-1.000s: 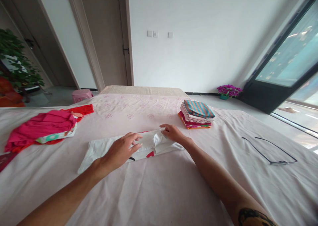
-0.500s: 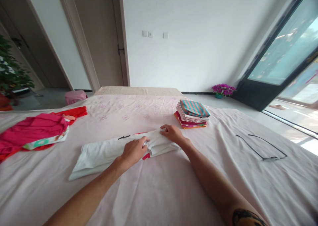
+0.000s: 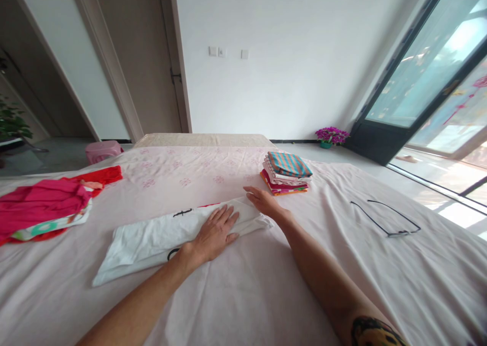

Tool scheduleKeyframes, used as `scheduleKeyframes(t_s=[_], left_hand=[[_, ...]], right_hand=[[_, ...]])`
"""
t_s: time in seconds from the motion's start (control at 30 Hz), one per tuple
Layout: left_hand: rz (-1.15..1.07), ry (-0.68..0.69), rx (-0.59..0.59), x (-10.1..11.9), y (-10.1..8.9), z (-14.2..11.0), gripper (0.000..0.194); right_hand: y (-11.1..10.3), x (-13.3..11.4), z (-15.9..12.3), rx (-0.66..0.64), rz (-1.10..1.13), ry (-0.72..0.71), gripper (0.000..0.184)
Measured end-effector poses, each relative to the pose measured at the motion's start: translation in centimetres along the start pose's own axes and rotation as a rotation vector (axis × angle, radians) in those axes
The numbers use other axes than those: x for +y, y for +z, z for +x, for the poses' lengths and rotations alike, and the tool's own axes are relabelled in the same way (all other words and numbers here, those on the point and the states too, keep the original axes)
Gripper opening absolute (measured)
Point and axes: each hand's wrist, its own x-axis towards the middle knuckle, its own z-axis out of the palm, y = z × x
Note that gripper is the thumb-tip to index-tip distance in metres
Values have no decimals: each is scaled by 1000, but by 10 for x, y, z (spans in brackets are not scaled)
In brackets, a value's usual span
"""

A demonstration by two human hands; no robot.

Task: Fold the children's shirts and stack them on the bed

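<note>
The left hand (image 3: 216,237) lies flat, fingers spread, on a folded white garment (image 3: 146,240) at lower centre of the frame. The right hand (image 3: 263,201) touches its right end, fingers curled; whether they pinch cloth cannot be told. Just beyond, right of centre, sits a folded stack (image 3: 287,173); glasses (image 3: 403,233) lie farther right, a crumpled clothes heap (image 3: 41,204) at left.

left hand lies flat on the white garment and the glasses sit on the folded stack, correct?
No: the head view shows the glasses on the pale sheet, right of the folded stack. The left hand is indeed flat on the white garment.
</note>
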Motion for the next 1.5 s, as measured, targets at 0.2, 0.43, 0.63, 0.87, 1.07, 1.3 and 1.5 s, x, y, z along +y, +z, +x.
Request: scheduleKeyframes(t_s=[0.2,0.43,0.63,0.87,1.07,1.3,1.5], left_hand=[[-21,14,41,0,0,-8,54],[-19,-5,-5,3,-3,-14,57],[-270,-27,-5,-1,-13,-12,45],[-397,-287,297,-34,-24,-42,39],[83,-423,130,-79,-20,-107,59],[287,-604,36,-111,-30,-157,61],[332,-825,51,-134,-32,-175,61]], right_hand=[[3,13,-6,-59,-178,69,37],[-3,-10,-7,57,-312,119,38],[5,-58,-9,57,-123,-193,42],[40,-58,-27,-249,-365,-242,55],[51,-45,-29,-202,-448,-282,55],[49,-49,-30,-203,-457,-276,56],[47,-52,-31,-195,-451,-271,54]])
